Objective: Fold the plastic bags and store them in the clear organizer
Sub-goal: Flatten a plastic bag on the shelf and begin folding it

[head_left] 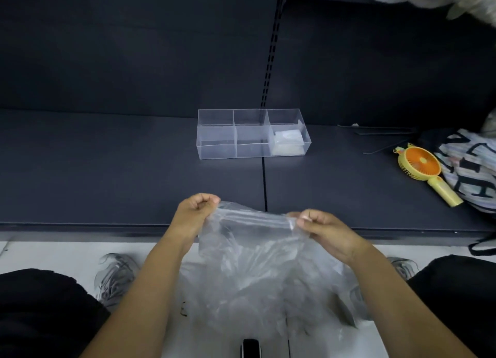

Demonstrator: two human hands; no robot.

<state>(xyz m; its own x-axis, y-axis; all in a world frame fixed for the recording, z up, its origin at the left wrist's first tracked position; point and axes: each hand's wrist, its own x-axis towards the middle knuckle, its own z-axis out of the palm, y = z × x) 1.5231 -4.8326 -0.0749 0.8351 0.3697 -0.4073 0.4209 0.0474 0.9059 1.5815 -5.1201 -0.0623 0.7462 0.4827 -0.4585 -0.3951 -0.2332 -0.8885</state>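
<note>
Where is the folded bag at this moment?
In the head view, the folded bag lies in the rightmost section of the clear organizer on the dark shelf, left of the yellow fan.

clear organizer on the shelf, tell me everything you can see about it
The clear organizer is a low rectangular box of transparent, rigid-looking plastic, open on top, with thin dividers splitting it three across. It sits flat on the dark shelf, straddling the seam between two panels, long side facing the camera. The right-end section holds whitish folded plastic bags; the other sections look empty. Only the shelf touches it from outside.
</note>
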